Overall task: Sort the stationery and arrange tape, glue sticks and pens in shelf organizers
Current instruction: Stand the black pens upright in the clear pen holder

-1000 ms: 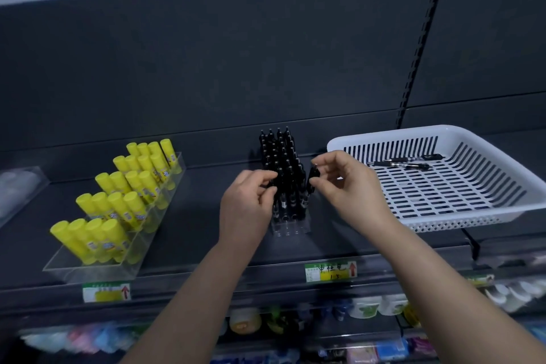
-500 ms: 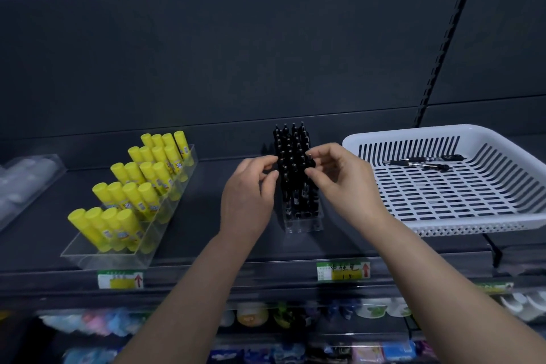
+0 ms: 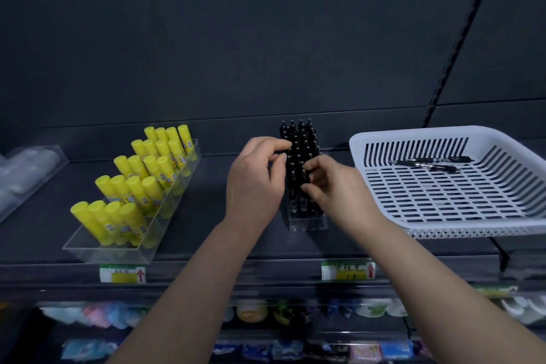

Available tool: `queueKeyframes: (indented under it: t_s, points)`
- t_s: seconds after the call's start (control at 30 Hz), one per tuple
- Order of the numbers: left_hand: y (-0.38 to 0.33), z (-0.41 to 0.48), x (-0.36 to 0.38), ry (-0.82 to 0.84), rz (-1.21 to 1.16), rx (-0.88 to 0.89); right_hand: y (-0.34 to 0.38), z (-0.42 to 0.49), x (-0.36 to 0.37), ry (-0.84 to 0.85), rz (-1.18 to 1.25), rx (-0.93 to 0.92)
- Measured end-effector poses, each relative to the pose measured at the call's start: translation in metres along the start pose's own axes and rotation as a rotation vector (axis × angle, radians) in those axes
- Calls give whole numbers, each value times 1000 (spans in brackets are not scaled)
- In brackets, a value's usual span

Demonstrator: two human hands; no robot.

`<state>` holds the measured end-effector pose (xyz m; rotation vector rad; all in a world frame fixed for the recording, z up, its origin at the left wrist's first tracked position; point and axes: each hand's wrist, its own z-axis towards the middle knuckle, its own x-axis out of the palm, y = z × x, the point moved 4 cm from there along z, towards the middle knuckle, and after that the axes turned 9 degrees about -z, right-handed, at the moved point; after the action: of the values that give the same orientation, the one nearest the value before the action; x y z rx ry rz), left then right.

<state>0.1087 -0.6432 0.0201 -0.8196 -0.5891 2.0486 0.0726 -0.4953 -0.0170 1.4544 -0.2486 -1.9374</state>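
Dark back panel (image 3: 266,53) fills the upper view, with a dark shelf (image 3: 47,216) below it.

Left hand (image 3: 254,183): fingers curled, thumb and forefinger tips close together against the left edge of the block of black pens (image 3: 301,139). I cannot tell whether a pen is pinched between them.

Right hand (image 3: 334,189): fingers curled in from the right, thumb and fingers closed on pens in the near rows of the block.

The pens stand upright, tightly packed, in a clear holder (image 3: 307,223) directly between my two hands. The holder's base shows just below the right thumb.

Just right of the right hand is a white slotted basket (image 3: 384,139), its near edge overhanging the shelf front. Two loose pens (image 3: 428,164) lie flat against its far wall.

Well left of the left hand, yellow glue sticks (image 3: 139,186) lean back in rows of four in a clear tray (image 3: 112,254) with dividers. The tray's nearest strip holds nothing.

Further left, at the frame edge, is another clear bin with pale rolls (image 3: 23,168), too blurred to identify.

On the shelf lip below my forearms are two price labels (image 3: 122,273) with red arrows, one under the tray and one under the holder. The goods on the lower shelf (image 3: 251,313) are out of focus.
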Motion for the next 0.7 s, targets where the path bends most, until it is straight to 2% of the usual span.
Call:
queueKeyframes:
  t_s: [0.17,0.27,0.33,0.5,0.7]
  points:
    - [-13,11,11,-8,-15,49,-6,-3,-16,-15,-28,-9]
    - [-24,19,29,15,-18,54,-18,-1,-39,-71,-224,-57]
    - [-32,24,46,56,-12,42,-36,0,-53,-47,-372,-50]
    - [-49,31,114,302,190,36,-98,-9,-86,18,-592,20]
    - [-51,34,202,535,397,12,-180,-28,-125,90,-673,152]
